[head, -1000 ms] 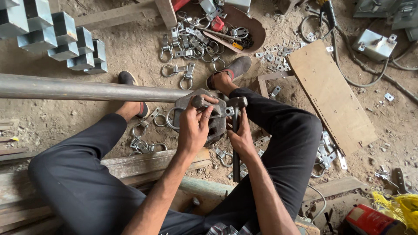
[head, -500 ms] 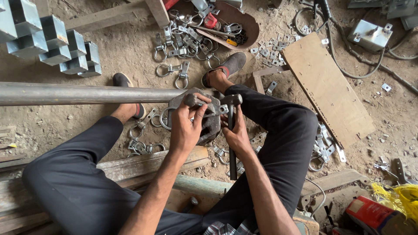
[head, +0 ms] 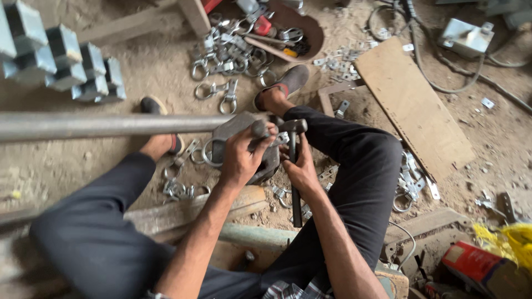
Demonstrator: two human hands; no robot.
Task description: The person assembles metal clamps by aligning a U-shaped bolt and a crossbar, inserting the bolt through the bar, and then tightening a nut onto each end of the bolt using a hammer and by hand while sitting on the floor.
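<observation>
I sit on the dirt floor with my legs spread around a heavy grey metal block (head: 231, 128). A long steel pipe (head: 111, 126) comes in from the left and ends at this block. My left hand (head: 241, 158) is closed on a small metal part pressed on top of the block, at the pipe's end. My right hand (head: 302, 169) grips a hammer (head: 296, 207) high on its handle, just under the head. The hammer's head is beside my left fingers and its handle points back toward me. A ring clamp (head: 208, 158) lies against the block's left side.
A pile of ring clamps (head: 227, 52) and a brown bowl (head: 307, 27) of tools lie ahead. Galvanised blocks (head: 66, 66) are stacked at top left. A wooden board (head: 413, 105) lies to the right, a plank (head: 183, 213) under my left knee, and a red box (head: 482, 268) at bottom right.
Both hands stay at the block with the same grips. My left fingers have shifted slightly on the small part, and the view has drifted a little.
</observation>
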